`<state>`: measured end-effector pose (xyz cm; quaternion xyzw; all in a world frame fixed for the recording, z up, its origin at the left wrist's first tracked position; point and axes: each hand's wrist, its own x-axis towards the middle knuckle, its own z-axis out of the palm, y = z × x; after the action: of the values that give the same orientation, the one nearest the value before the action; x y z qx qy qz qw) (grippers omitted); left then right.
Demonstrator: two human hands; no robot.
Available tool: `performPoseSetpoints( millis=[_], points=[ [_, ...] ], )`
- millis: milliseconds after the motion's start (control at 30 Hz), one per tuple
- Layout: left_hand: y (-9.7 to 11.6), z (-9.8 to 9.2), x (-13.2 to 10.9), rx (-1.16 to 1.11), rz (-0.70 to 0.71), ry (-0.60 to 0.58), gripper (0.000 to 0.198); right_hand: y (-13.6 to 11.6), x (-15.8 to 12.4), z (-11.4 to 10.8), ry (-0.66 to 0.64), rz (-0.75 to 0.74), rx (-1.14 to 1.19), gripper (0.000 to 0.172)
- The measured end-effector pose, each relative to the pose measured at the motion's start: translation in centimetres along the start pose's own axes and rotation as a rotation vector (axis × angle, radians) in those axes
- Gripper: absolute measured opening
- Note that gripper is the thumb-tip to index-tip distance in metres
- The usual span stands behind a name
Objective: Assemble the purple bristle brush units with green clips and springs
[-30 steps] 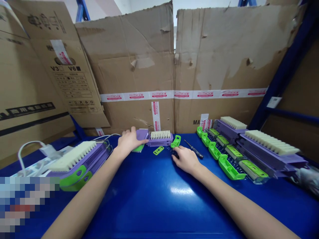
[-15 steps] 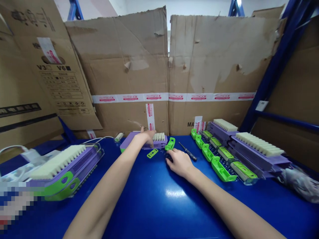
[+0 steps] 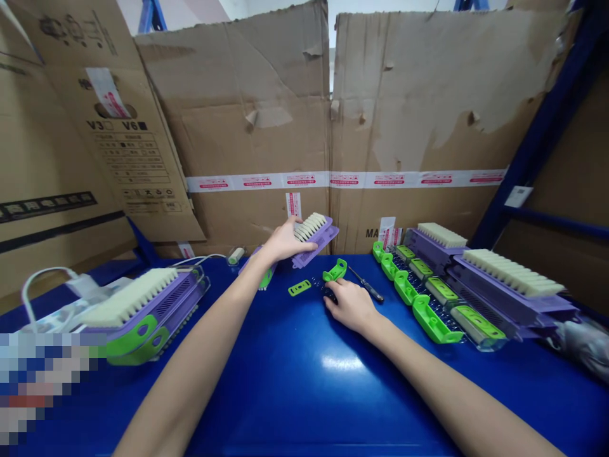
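My left hand (image 3: 287, 242) is closed around a purple brush piece (image 3: 323, 240) with cream bristles, held tilted above the blue table near the cardboard. Behind that wrist lies another purple and green part (image 3: 265, 279), mostly hidden by my forearm. My right hand (image 3: 353, 306) rests on the table with thumb and fingers apart, at a scatter of small screws (image 3: 316, 283). Its fingertips are just below a green end bracket (image 3: 335, 270); whether they touch it I cannot tell. A flat green slotted plate (image 3: 299, 288) lies to its left, a screwdriver (image 3: 365, 284) to its right.
Several green brackets (image 3: 405, 289) stand in a row at right, beside clear-sided green-topped parts (image 3: 478, 320) and purple brush units (image 3: 514, 276). More purple brush units (image 3: 137, 311) stand at left, near a white plug and cable (image 3: 88, 289). Cardboard sheets (image 3: 247, 139) wall the back.
My left hand has lifted the bristled purple brush piece off the table and tilted it, moving slightly right. My right hand stays by the screws. The whole view has shifted a little.
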<state>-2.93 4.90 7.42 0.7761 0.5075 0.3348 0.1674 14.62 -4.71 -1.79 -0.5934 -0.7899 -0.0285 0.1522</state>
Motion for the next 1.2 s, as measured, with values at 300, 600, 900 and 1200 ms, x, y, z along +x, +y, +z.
performPoseSetpoints(
  millis=[300,600,900,1200],
  points=[
    [-1.6,0.9,-3.9,-0.856,-0.502,-0.305,0.054,0.7,0.6,0.8,0.417,0.061,0.161,0.045],
    [-1.7,0.0,-5.0,-0.585,-0.457,-0.567,0.06,2.2,0.9,-0.2,0.645,-0.429,0.057,0.07],
    [2.8,-1.4,-7.3,0.297,0.224,-0.326,0.073,1.6,0.8,0.4,0.526,-0.265,0.095,0.07],
    [3.8,-1.1,-8.4,0.776,0.314,-0.161,0.061,0.7,0.6,0.0,0.563,-0.142,0.096,0.09]
  ],
)
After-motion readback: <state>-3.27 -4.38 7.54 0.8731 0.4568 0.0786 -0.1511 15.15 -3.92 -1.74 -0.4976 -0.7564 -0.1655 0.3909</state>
